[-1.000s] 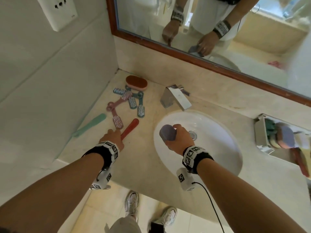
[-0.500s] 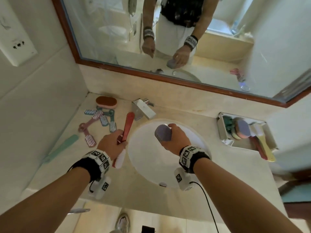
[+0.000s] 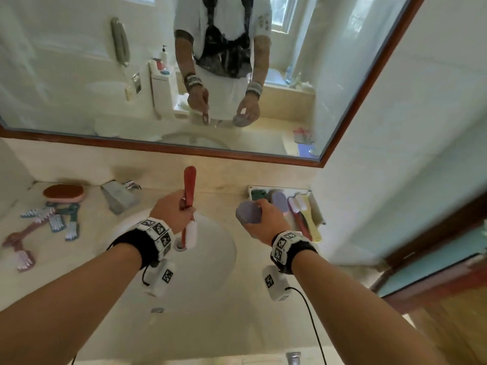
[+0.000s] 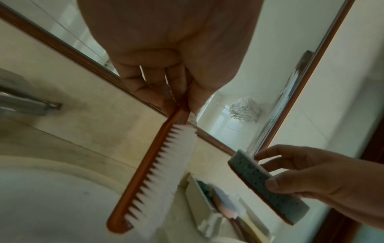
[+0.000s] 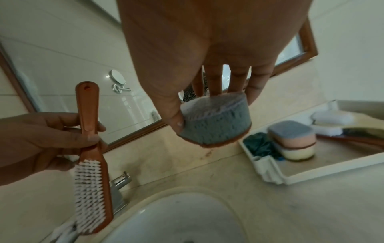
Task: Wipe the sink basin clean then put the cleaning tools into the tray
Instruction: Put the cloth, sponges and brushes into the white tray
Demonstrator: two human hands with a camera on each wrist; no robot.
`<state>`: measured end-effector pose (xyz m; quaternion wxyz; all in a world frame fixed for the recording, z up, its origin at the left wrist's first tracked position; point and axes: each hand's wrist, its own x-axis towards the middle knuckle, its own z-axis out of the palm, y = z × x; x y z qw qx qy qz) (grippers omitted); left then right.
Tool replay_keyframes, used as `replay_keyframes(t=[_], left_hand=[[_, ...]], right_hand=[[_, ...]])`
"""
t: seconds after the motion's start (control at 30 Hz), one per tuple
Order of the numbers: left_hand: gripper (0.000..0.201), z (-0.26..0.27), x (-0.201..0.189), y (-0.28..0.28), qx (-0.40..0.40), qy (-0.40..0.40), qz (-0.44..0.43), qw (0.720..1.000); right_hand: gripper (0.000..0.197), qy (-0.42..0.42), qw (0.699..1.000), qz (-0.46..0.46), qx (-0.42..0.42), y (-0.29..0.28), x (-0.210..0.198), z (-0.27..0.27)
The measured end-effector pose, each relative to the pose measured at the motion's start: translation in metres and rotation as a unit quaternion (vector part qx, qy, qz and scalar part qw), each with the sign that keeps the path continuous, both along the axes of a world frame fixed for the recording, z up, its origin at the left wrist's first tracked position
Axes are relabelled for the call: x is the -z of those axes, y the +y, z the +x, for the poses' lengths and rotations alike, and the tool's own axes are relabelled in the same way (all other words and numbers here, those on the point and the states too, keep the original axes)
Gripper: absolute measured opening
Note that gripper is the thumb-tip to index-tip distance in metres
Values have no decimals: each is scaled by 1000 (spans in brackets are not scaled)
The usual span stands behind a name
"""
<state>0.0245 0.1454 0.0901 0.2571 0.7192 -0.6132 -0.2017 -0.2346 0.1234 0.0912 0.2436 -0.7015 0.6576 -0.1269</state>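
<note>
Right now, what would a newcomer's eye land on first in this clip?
The left hand grips a red brush upright over the white sink basin. The right hand holds a blue-grey sponge beside the white tray already holding sponges and brushes.

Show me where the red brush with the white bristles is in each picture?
Head view: the red brush is at centre, gripped by the left hand, over the sink.
Left wrist view: the brush runs down the middle.
Right wrist view: the brush is at the left edge.
Shared landmark: the white tray of sponges.
</note>
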Motion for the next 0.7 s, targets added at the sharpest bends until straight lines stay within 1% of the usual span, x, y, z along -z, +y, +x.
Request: replay_keyframes(t=[0.1, 0.13, 0.2, 0.27, 0.3, 0.33, 0.37, 0.4, 0.43, 0.47, 0.5, 0.53, 0.57, 0.6, 0.63, 0.67, 0.7], left_hand=[[15, -37, -11, -16, -9, 13, -18, 1000], [15, -47, -14, -21, -15, 32, -19, 999], [10, -63, -15, -36, -17, 98, -5, 995], [7, -72, -10, -52, -19, 188, 23, 982], [6, -74, -7, -58, -17, 219, 24, 975], [5, -76, -1, -71, -13, 232, 24, 972], [4, -77, 4, -81, -2, 223, 27, 975], [6, -78, 7, -90, 7, 223, 38, 974], [11, -78, 12, -100, 17, 241, 47, 969], [15, -79, 13, -107, 23, 308, 66, 949], [11, -80, 18, -113, 30, 404, 80, 911], [8, -80, 24, -121, 18, 478, 99, 873], [16, -81, 29, -128, -9, 515, 116, 849], [20, -81, 35, -133, -32, 522, 136, 841], [23, -81, 42, -135, -45, 541, 147, 827], [26, -81, 48, -135, -55, 549, 149, 821], [30, -82, 55, -135, -56, 556, 154, 815]], right_hand=[[59, -21, 999, 7, 26, -9, -4, -37], [61, -33, 999, 8, 36, -13, -3, -48], [71, -48, 997, 13, 59, -20, 0, -65], [70, -57, 995, 27, 83, -28, 3, -77], [69, -53, 994, 34, 92, -31, 4, -81], [68, -48, 993, 41, 103, -37, 7, -85], [69, -42, 992, 47, 112, -42, 10, -88], [68, -35, 991, 50, 117, -48, 14, -91], [67, -29, 990, 57, 123, -54, 18, -93], [66, -24, 990, 63, 127, -60, 22, -95], [64, -20, 989, 69, 129, -65, 25, -96], [64, -21, 988, 74, 133, -72, 29, -96], [64, -25, 988, 77, 134, -78, 32, -95], [65, -32, 987, 81, 138, -84, 37, -94], [66, -43, 985, 89, 144, -88, 39, -92], [63, -60, 982, 95, 150, -91, 43, -91], [55, -70, 982, 95, 150, -93, 45, -88]])
